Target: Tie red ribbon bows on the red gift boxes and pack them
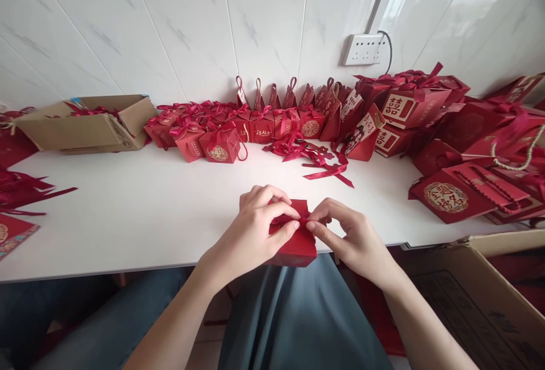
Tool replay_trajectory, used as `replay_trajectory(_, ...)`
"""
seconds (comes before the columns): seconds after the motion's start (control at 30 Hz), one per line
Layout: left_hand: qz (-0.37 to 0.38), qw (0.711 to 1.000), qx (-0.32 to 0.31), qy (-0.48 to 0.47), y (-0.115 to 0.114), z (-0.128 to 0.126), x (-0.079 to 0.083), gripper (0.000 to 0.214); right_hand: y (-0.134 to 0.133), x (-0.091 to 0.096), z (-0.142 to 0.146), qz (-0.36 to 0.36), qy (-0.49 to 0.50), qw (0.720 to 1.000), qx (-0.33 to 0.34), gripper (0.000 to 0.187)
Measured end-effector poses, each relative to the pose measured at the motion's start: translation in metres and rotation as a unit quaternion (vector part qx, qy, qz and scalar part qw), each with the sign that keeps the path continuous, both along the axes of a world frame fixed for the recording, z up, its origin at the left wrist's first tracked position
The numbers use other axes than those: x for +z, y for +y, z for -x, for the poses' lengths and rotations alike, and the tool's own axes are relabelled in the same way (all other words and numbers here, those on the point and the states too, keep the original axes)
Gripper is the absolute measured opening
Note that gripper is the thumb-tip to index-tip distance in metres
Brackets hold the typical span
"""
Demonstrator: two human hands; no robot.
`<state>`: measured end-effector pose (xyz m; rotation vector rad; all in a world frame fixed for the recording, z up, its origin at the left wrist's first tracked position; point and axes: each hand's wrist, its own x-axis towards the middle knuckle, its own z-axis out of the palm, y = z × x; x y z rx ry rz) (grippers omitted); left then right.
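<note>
A small red gift box [293,253] sits at the front edge of the white table, between my two hands. A red ribbon [303,221] crosses its top. My left hand [266,219] reaches over the box from the left, its thumb and fingers pinching the ribbon near the middle. From the right, my right hand [340,228] pinches the ribbon just beside the same spot, thumb against forefinger. The fingers hide part of the ribbon, so its knot or loop is hard to make out. Behind the box lies a loose pile of red ribbons [313,154].
Rows of finished red gift boxes [219,144] line the wall. Larger red boxes [451,191] are stacked at the right. An open cardboard box [85,131] stands at the back left, another carton [460,290] below right. A person's jeans [140,313] show at lower left.
</note>
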<state>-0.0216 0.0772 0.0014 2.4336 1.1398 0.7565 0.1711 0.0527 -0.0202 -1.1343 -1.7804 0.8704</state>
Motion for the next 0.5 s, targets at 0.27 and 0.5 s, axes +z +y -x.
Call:
replay_trajectory(0.27, 0.070, 0.996, -0.007, -0.053, 0.002, 0.003, -0.002, 0.014, -0.001, -0.002, 0.003, 0.003, -0.004, 1.000, 0.008, 0.009)
replay_trajectory(0.5, 0.110, 0.976, -0.003, -0.190, 0.004, 0.010, -0.002, 0.010, -0.001, -0.001, 0.006, -0.064, -0.068, 0.995, -0.046, 0.012)
